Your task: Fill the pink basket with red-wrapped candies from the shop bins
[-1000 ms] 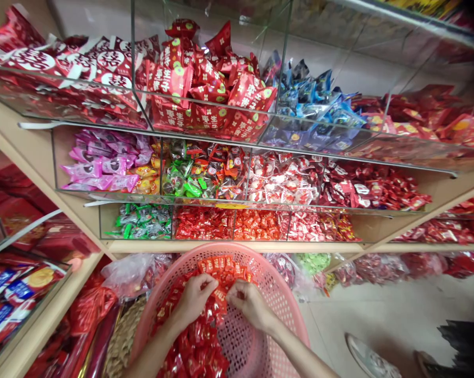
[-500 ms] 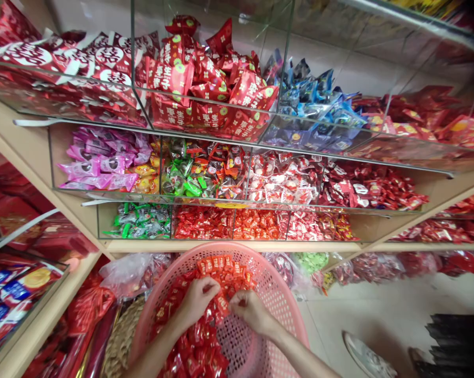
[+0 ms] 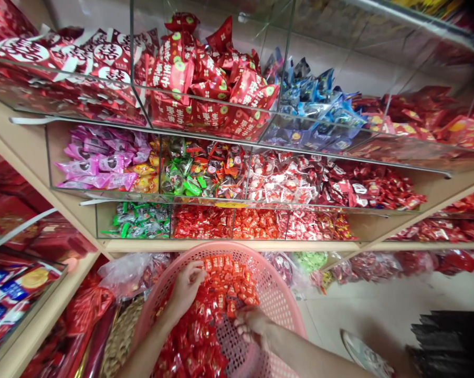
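A pink perforated basket (image 3: pixel 287 294) stands below the shelves, with small red wrapped candies (image 3: pixel 221 278) heaped over its left and upper parts. At the upper left of the heap is my left hand (image 3: pixel 187 287), its fingers curled together; whatever lies between them is too small to make out. My right hand (image 3: pixel 254 324) is on the right side of the heap, palm turned partly up and fingers loosely bent, beside a red candy near its fingertips. Whether it holds anything is unclear. Bare basket floor shows below it.
Shelves with clear bins of wrapped sweets (image 3: pixel 209 84) rise in front. Plastic bags (image 3: pixel 126 273) and a woven item (image 3: pixel 122 328) lie left of the basket. At the lower right are a shoe (image 3: pixel 365 352) and a black pleated object (image 3: pixel 449 341).
My left hand has moved left and slightly up, away from the middle of the heap. My right hand has shifted slightly right and down and turned its palm upward. Some candies between them lie differently.
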`<state>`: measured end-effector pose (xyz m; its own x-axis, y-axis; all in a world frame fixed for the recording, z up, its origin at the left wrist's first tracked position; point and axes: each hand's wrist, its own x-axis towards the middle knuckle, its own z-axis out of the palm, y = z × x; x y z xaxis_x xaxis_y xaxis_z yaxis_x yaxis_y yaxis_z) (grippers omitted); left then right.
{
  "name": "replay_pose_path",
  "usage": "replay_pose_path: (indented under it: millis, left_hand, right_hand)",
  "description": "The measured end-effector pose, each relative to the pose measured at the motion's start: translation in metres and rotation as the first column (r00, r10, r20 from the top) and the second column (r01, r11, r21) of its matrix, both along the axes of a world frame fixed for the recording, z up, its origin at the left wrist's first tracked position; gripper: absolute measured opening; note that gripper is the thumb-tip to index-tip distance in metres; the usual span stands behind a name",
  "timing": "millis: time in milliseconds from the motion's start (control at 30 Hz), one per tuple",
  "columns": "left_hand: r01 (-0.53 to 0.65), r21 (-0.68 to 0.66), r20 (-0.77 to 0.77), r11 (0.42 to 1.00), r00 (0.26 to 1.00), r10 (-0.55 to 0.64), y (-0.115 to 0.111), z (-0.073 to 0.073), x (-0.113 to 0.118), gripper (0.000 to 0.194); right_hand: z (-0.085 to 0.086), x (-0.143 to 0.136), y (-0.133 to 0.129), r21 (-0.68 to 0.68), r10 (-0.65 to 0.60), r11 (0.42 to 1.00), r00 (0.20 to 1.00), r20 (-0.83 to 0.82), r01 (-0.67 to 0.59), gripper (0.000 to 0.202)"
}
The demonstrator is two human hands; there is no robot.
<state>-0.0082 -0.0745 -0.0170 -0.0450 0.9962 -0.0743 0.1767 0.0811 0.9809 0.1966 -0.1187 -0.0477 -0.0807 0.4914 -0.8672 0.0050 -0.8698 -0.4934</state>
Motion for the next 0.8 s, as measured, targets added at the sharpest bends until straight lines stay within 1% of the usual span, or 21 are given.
replay_pose_path:
  millis: [133,233,333,433,600,700,800]
  left_hand:
    - [-0.018,0.012,-0.013,1.000,1.000,0.018,0.001,0.002,-0.002,0.033]
    - [-0.026,-0.002,-0.029,1.000,0.999,0.026,0.000,0.008,-0.004,0.033]
    - [-0.022,-0.014,-0.027,1.000,0.999,0.021,-0.002,0.013,-0.003,0.032]
    - [-0.017,-0.019,-0.015,1.000,1.000,0.017,-0.002,0.016,-0.001,0.031]
    - [-0.023,-0.018,0.023,1.000,0.999,0.024,0.000,0.015,-0.001,0.031]
    - [-0.037,-0.011,0.037,0.999,0.999,0.037,0.003,0.016,-0.004,0.034]
    - [-0.053,0.013,0.044,0.998,0.998,0.052,0.007,0.020,-0.010,0.034]
  right_hand:
    - [-0.011,-0.005,-0.003,0.004,-0.016,1.000,1.000,0.025,0.016,0.014]
    - [-0.022,-0.005,-0.005,0.031,-0.043,0.999,0.999,0.033,0.042,0.013]
    - [-0.029,-0.006,-0.004,0.043,-0.074,0.996,0.996,0.046,0.072,0.014]
    - [-0.032,-0.007,0.000,0.024,-0.086,0.996,0.994,0.069,0.085,0.017]
    - [-0.032,-0.012,0.005,0.004,-0.092,0.996,0.989,0.112,0.093,0.019]
    - [-0.034,-0.017,0.005,0.014,-0.104,0.995,0.986,0.128,0.103,0.017]
    - [-0.041,-0.022,0.005,0.040,-0.120,0.993,0.982,0.144,0.115,0.018]
